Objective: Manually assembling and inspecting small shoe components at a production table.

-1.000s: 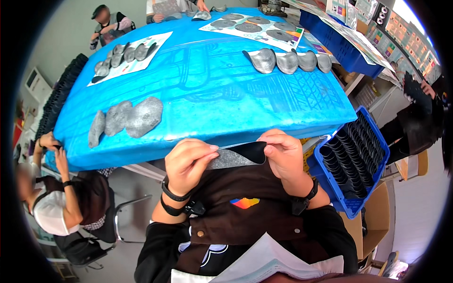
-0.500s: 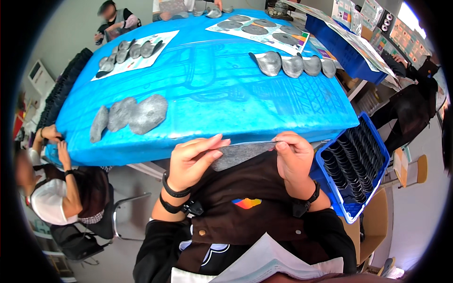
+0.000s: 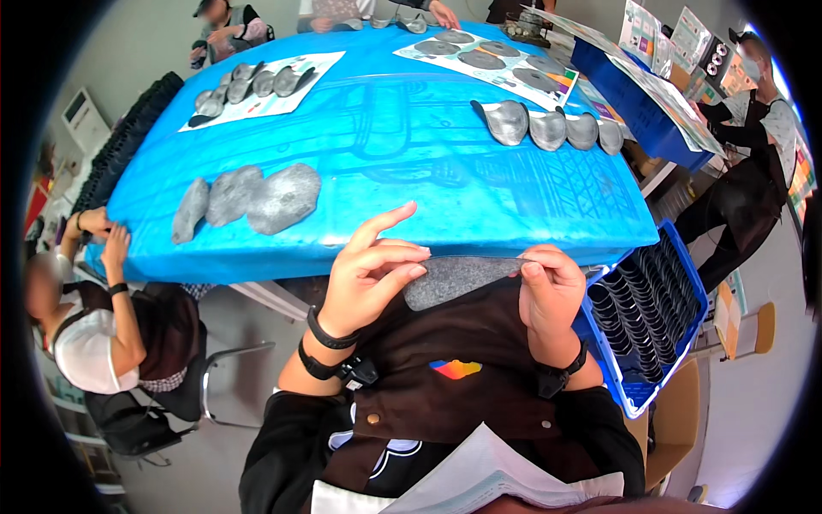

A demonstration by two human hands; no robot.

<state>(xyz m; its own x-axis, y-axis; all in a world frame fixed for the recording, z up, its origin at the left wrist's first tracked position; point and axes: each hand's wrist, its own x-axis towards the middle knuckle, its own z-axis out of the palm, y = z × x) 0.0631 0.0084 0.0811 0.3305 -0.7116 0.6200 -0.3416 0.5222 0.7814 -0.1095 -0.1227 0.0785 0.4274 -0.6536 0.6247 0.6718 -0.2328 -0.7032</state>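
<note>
Between left hand [image 3: 370, 276] and right hand [image 3: 550, 289], one grey felt piece [image 3: 454, 278].

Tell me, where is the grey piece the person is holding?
In the head view, the grey piece is low in the middle, held between the left hand and right hand, just below the blue table edge.

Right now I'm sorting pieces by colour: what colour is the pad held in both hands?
Speckled dark grey; the pad shows best in the head view.
</note>
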